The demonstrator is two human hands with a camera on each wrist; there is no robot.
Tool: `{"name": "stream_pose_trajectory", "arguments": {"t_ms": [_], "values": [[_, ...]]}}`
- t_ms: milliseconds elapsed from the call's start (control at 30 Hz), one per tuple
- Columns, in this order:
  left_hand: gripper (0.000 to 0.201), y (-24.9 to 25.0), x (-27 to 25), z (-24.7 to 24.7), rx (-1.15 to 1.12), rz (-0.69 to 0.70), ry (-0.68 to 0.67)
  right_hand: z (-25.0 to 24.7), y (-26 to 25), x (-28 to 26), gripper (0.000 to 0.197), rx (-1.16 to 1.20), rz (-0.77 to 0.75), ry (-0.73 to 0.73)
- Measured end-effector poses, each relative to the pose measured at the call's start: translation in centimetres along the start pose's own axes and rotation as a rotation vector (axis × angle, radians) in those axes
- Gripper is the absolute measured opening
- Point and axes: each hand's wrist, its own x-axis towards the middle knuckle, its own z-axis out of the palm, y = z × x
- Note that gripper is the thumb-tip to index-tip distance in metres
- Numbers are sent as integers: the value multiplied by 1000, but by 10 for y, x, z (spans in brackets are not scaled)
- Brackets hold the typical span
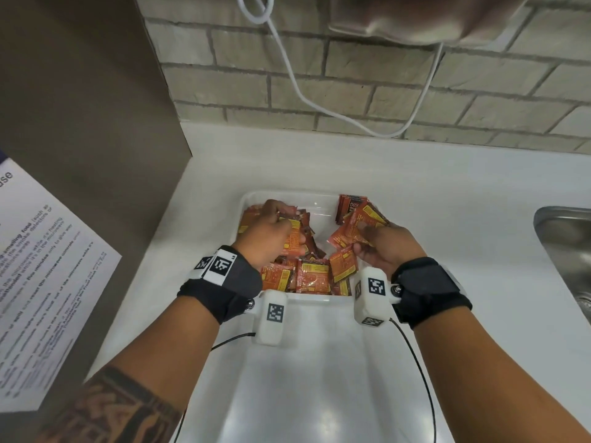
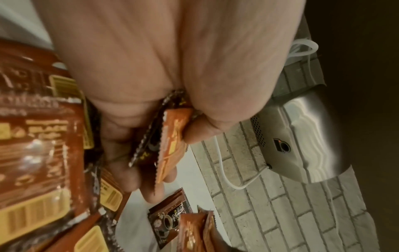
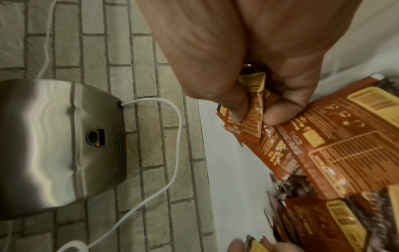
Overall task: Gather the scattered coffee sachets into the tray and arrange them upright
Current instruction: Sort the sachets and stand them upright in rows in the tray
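A clear plastic tray point(image 1: 289, 195) on the white counter holds several red-orange coffee sachets point(image 1: 311, 278), most lying loose in a heap at its near end. A small stack of sachets point(image 1: 348, 206) stands upright in the far right corner. My left hand point(image 1: 271, 231) is in the tray's left side and grips a bunch of sachets point(image 2: 170, 136) between thumb and fingers. My right hand point(image 1: 383, 247) hovers over the right side and pinches a few sachets point(image 3: 252, 110) between thumb and forefinger.
A glossy white tray-like surface point(image 1: 303, 372) lies in front of the tray. A steel sink point(image 1: 566, 247) is at the right. A brown panel with a paper notice point(image 1: 48, 266) stands at the left. A steel hand dryer point(image 1: 415, 17) and white cable point(image 1: 287, 68) hang on the brick wall.
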Motion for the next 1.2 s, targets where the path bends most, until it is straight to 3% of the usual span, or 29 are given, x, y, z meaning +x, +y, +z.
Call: {"name": "stream_pose_trajectory", "arguments": {"t_ms": [133, 233, 267, 333, 433, 600, 667, 733, 800, 867, 967, 1000, 1133, 1200], "values": [[19, 7, 1, 14, 3, 42, 31, 2, -16, 0, 5, 53, 45, -64], [57, 7, 1, 24, 144, 132, -24, 9, -24, 1, 6, 79, 130, -135], [61, 6, 1, 26, 154, 149, -70, 12, -25, 2, 7, 91, 150, -147], [45, 2, 3, 31, 194, 213, -164, 17, -27, 2, 9, 125, 180, -167], [28, 2, 6, 31, 259, 297, -141, 26, -31, -2, 8, 184, 202, -221], [26, 1, 11, 15, 166, 132, -153, 30, -35, 0, 9, 242, 214, -185], [22, 1, 9, 4, -2, 45, -121, 32, -34, 4, 5, 275, 177, -156], [36, -1, 10, -1, -243, -87, -106, 28, -35, 3, 4, 298, 131, -137], [41, 0, 15, -6, -368, -132, -87, 31, -34, 0, 6, 289, 100, -164], [33, 4, 21, -5, -452, -120, -49, 35, -30, -6, 15, 229, 89, -239], [64, 13, 26, 4, -445, -92, -107, 44, -20, -14, 27, 108, 52, -344], [66, 15, 27, 8, -426, -73, -154, 46, -17, -16, 29, 34, 15, -365], [34, 19, 25, 19, -265, -5, -133, 47, -13, -23, 10, -383, -189, -377], [29, 13, 28, 22, -258, -30, -119, 43, -15, -26, 13, -475, -258, -373]]}}
